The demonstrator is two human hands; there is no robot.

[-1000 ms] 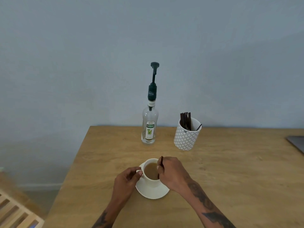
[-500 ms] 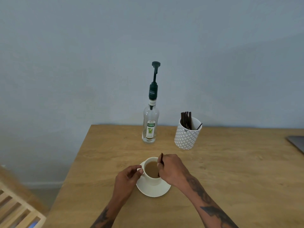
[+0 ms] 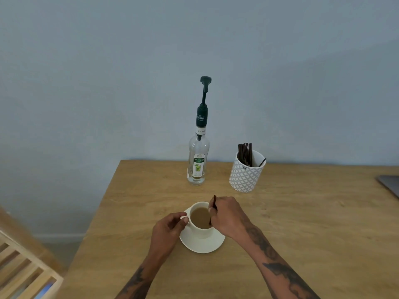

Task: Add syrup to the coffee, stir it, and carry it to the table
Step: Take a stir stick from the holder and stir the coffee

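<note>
One stirrer [image 3: 214,204] is partly hidden: right hand [image 3: 226,216] fingers pinch it, tip in the coffee cup [image 3: 199,219]. Left hand [image 3: 167,228] fingers close on the handle. Cup sits on a saucer [image 3: 203,244], wooden table [image 3: 302,212], blue wall [image 3: 86,72] behind.

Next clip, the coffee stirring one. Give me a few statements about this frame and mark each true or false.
1. The right hand holds a dark stirrer in the cup. True.
2. The left hand grips the syrup bottle. False: it is at the cup's handle; the bottle stands apart, untouched.
3. The cup sits on a saucer. True.
4. The patterned holder is empty. False: it holds several dark stirrers.
5. The holder stands to the right of the bottle. True.
</note>
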